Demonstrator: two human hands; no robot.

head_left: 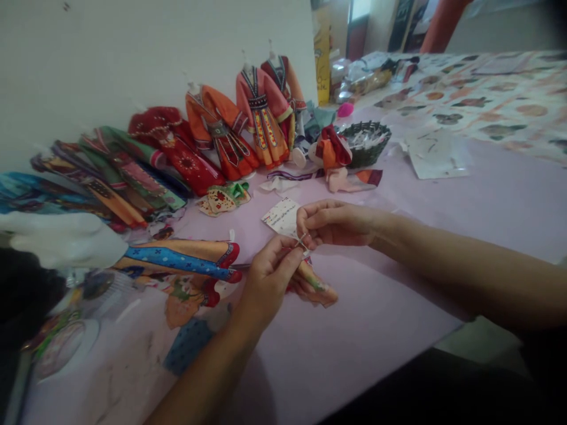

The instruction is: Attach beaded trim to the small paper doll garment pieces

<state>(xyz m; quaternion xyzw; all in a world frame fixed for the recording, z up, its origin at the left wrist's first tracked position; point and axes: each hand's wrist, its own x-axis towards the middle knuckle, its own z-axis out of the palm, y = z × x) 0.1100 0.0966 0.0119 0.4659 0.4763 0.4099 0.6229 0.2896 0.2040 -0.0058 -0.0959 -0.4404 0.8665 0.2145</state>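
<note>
My left hand [274, 268] is closed in a pinch on a small piece of fabric [314, 283], orange and green, which hangs below the fingers toward the table. Close against it, my right hand [330, 224] has its fingers curled and pinched at a tiny light item between the two hands, too small to make out. Just behind the hands lies a white card [282, 217] with small dark marks. An orange and blue doll dress [181, 260] lies left of my left hand.
Several doll dresses [261, 118] lean along the wall. A dark woven basket [365, 143] stands behind my right hand, beside red and orange cloth [334, 150]. White sheets [436, 154] lie at the right. Blue fabric [188, 345] is near my left forearm.
</note>
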